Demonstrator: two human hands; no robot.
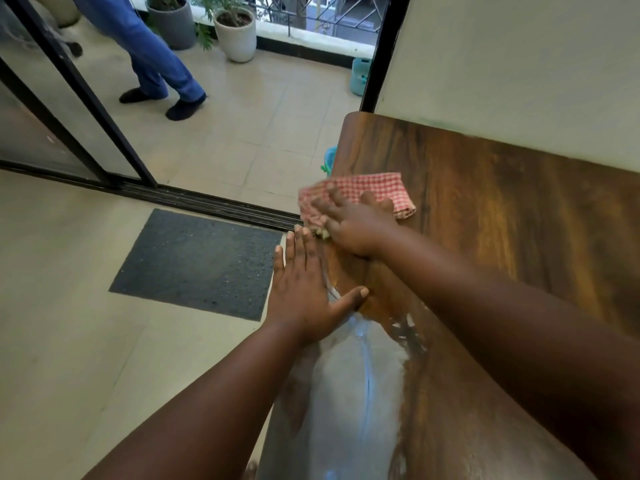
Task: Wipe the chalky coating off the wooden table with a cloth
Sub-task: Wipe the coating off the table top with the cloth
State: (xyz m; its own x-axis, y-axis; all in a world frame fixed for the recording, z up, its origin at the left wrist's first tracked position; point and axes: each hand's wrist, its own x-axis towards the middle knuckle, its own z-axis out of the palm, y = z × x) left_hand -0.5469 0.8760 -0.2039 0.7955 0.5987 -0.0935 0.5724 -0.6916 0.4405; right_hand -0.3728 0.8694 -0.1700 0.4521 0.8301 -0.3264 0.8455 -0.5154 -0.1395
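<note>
The bench stands against the wall, at the right of the floor mat. The cloth lies on the bench at its left edge, under the right hand. The left hand lies flat at the same edge, nearer than the cloth. The chalky coating lies along that edge, nearer than the left hand. The door track lies beyond the floor mat.

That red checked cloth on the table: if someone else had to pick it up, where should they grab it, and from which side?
Probably the far right corner of the cloth, coming from above on the wall side. The right hand presses flat on its near part, so only that corner lies bare and flat on the wooden table, free for a pinch grip.
</note>
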